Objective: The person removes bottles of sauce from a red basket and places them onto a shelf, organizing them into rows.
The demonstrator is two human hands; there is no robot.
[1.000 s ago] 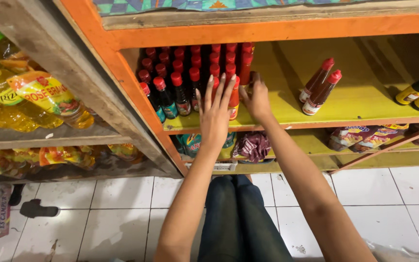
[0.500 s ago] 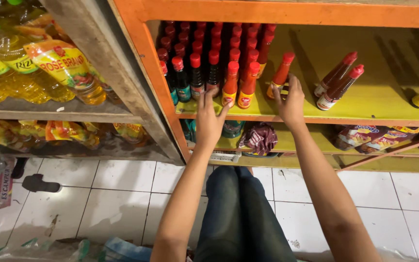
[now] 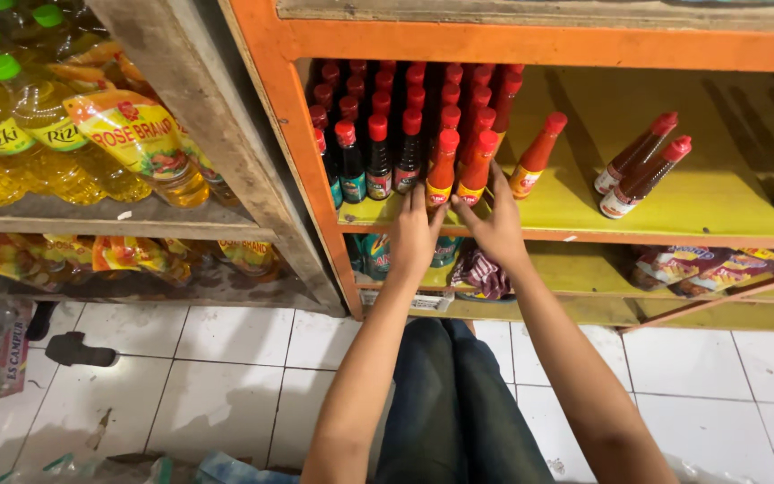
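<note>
Head view: my left hand [image 3: 414,235] and right hand [image 3: 497,226] rest with fingers spread, gripping nothing, at the yellow shelf [image 3: 727,193] edge, fingertips touching the front orange sauce bottles [image 3: 459,170]. Behind them stand red-capped dark sauce bottles [image 3: 378,157]. One orange bottle [image 3: 535,159] leans just right.
</note>
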